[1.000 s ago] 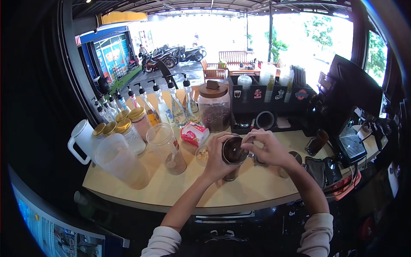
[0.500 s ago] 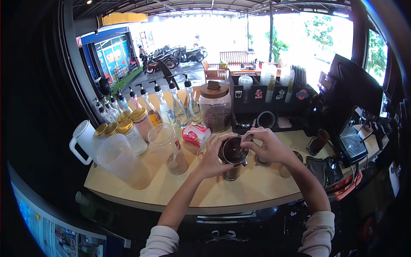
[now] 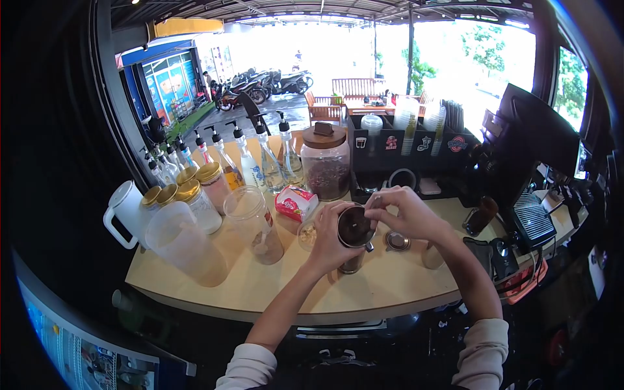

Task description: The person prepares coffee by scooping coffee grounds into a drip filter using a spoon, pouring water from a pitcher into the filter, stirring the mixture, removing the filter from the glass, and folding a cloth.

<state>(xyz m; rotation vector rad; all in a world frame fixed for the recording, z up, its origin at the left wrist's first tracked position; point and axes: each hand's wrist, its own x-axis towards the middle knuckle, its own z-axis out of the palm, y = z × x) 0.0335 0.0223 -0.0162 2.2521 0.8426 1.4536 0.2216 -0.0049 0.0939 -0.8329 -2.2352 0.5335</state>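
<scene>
Cup (image 3: 355,227), one; dark inside, mid-counter (image 3: 390,279). Probably stiff, fairly light, smooth; hold round the wall. Left hand (image 3: 326,242): fingers wrapped on it. Right hand (image 3: 411,218): fingertips bunched by right rim; cannot tell whether clamped.

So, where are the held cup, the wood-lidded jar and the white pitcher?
Held cup (image 3: 354,247): head view, on its near rim.
Wood-lidded jar (image 3: 326,174): head view, on its front wall.
White pitcher (image 3: 129,209): head view, on its body.

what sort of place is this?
Probably a café or drinks stall: clear bottles with black pump tops, stacks of clear plastic cups in a black divided organiser, and a brown slatted wooden bench outside.
</scene>
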